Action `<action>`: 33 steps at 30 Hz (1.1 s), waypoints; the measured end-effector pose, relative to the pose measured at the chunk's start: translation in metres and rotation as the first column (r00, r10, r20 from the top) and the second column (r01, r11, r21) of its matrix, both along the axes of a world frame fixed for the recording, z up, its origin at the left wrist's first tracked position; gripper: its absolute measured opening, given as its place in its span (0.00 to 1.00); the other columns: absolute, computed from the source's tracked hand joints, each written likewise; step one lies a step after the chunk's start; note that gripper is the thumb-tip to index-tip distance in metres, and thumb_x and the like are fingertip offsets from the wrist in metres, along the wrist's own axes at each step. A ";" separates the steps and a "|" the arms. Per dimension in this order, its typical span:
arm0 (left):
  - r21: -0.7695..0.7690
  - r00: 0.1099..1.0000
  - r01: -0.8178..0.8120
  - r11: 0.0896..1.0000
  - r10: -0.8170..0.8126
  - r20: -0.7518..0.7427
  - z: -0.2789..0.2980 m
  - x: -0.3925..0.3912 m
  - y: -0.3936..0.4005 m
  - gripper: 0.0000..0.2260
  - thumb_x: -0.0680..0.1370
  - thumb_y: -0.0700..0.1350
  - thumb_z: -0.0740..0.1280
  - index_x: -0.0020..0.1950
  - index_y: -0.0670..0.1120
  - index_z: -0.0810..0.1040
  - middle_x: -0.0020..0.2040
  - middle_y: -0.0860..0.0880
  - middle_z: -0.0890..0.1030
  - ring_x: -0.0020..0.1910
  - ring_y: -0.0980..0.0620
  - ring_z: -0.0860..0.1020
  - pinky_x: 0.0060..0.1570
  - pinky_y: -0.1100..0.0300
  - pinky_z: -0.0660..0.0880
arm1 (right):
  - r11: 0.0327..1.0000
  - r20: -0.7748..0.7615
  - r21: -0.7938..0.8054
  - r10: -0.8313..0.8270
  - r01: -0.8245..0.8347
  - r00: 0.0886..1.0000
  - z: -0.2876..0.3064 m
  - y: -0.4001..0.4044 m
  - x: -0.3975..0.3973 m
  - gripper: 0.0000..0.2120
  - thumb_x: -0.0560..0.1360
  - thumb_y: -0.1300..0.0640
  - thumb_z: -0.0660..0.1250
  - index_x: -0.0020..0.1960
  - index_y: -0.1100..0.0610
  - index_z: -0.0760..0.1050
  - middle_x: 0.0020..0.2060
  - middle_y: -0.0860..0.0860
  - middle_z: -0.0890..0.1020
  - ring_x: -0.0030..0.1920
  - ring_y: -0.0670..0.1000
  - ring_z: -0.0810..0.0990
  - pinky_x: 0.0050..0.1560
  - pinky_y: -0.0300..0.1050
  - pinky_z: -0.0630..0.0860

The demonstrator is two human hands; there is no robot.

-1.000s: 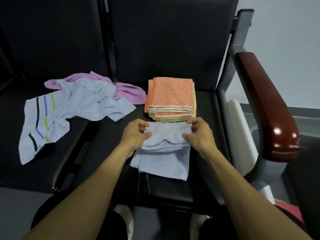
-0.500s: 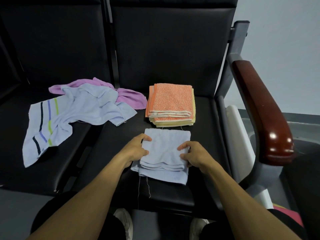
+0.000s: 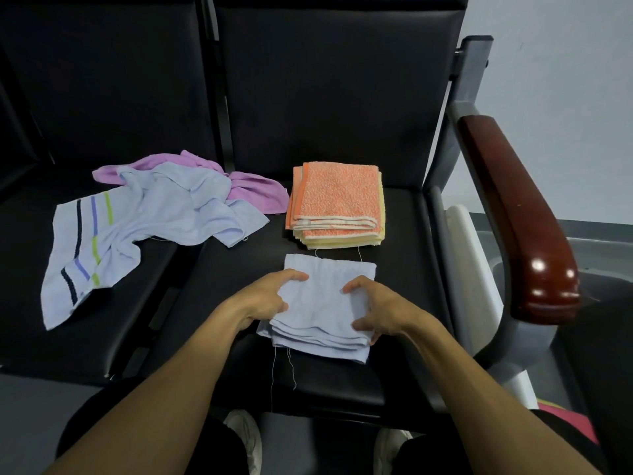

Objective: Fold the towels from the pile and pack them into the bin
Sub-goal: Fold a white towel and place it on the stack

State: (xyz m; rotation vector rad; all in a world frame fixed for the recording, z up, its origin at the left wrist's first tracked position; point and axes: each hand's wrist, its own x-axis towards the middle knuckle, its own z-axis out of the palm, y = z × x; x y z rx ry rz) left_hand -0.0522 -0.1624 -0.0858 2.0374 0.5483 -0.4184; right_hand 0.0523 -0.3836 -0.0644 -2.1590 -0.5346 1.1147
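Now your left hand [image 3: 265,298] and right hand [image 3: 376,308] grip the side edges of the folded pale blue towel [image 3: 325,303], fingers curled on it, on the black seat [image 3: 404,234] just before the folded orange towel [image 3: 337,200].

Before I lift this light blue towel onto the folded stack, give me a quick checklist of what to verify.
1. Both hands on the towel: ok. The left hand and right hand grip the light blue towel at its sides.
2. Fold edges lined up: not ok. The bottom layer sticks out at the near edge.
3. Loose threads: not ok. Several hang off the near edge.
4. Stack ready: ok. The orange towel lies flat on top, folded.
5. Pile left: not ok. The striped towel and purple towel lie unfolded.
6. Bin reachable: cannot tell.
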 end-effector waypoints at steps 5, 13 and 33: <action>0.033 0.999 0.043 0.999 -0.042 -0.019 -0.001 -0.002 -0.004 0.34 0.77 0.27 0.61 0.75 0.59 0.69 0.73 0.50 0.68 0.62 0.52 0.73 0.52 0.65 0.73 | 0.986 0.108 -0.124 0.121 -0.107 0.987 0.004 -0.002 -0.006 0.32 0.72 0.65 0.74 0.68 0.46 0.65 0.58 0.53 0.65 0.44 0.55 0.77 0.35 0.41 0.82; 0.078 0.997 0.068 0.995 -0.065 -0.043 0.005 -0.003 -0.005 0.35 0.76 0.26 0.58 0.76 0.59 0.68 0.73 0.50 0.68 0.59 0.52 0.76 0.51 0.62 0.77 | 0.972 0.123 -0.167 0.184 -0.163 0.975 0.002 -0.001 -0.008 0.40 0.70 0.66 0.76 0.72 0.42 0.62 0.59 0.52 0.64 0.42 0.58 0.82 0.42 0.46 0.85; 0.661 0.953 0.136 0.738 -0.279 0.115 -0.039 0.032 -0.039 0.26 0.87 0.48 0.52 0.83 0.44 0.46 0.83 0.48 0.42 0.81 0.48 0.37 0.79 0.50 0.38 | 0.966 0.727 -0.200 0.260 -0.167 0.635 -0.056 0.044 -0.016 0.24 0.86 0.50 0.49 0.79 0.57 0.56 0.79 0.60 0.52 0.80 0.60 0.44 0.78 0.59 0.44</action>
